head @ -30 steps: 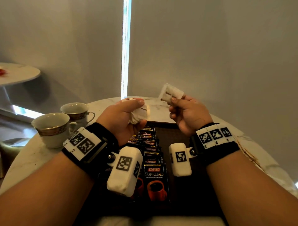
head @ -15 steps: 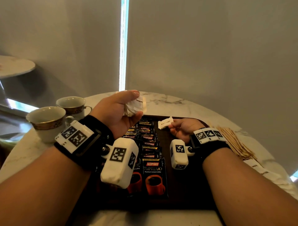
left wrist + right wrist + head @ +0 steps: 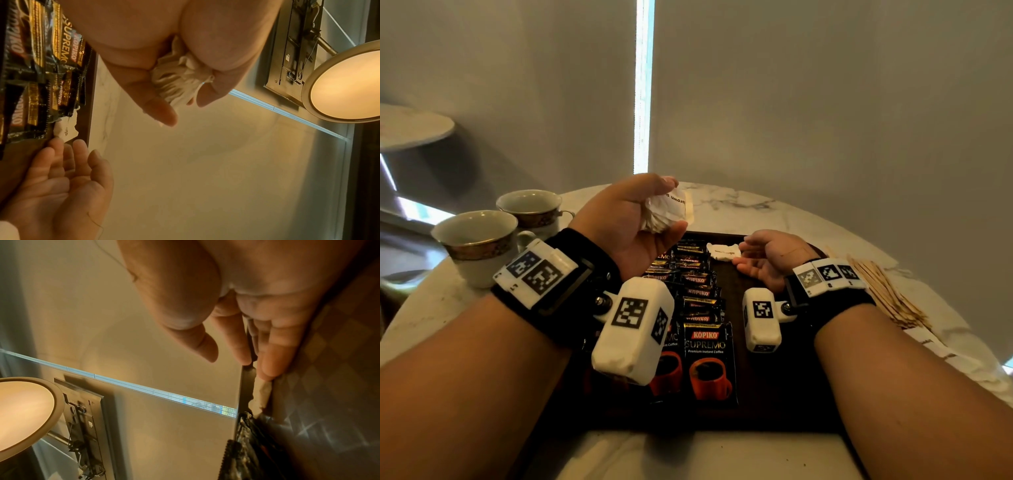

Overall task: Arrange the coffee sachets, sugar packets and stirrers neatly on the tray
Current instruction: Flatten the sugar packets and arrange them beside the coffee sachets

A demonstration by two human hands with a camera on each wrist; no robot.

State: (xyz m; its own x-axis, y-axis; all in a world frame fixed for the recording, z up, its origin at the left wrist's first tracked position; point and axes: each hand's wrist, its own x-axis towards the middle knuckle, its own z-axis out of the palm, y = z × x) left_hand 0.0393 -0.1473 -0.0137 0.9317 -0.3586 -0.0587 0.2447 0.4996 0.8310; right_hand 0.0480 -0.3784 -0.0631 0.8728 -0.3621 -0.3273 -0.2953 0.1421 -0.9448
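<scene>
The left hand (image 3: pixel 626 219) is raised above the far end of the tray (image 3: pixel 784 394), its thumb and fingers curled round a bunch of white sugar packets (image 3: pixel 666 212); the packets' ends stick out past the fingertips (image 3: pixel 164 116), and the topmost one shows the words "brown su…". The right hand (image 3: pixel 770 260) lies low at the tray's far right, palm turned inward, fingers straight and slightly spread, holding nothing. One single sugar packet (image 3: pixel 723 252) lies flat on the tray at its far edge, just off those fingertips (image 3: pixel 55 142); whether a fingertip touches it, I cannot tell.

The coffee sachets (image 3: pixel 702 298) run in an overlapping row down the tray's left half, from the far edge toward the near one, black with red cups, the nearest reading "Kopiko Supremo". The single packet sits just to the right of the row's far end.

The wooden stirrers (image 3: pixel 883 291) lie in a fanned pile on the marble table (image 3: pixel 739 202), right of the tray, with more white packets (image 3: pixel 935 346) nearer along that side. Two gold-banded cups (image 3: pixel 500 236) stand left of the tray.
</scene>
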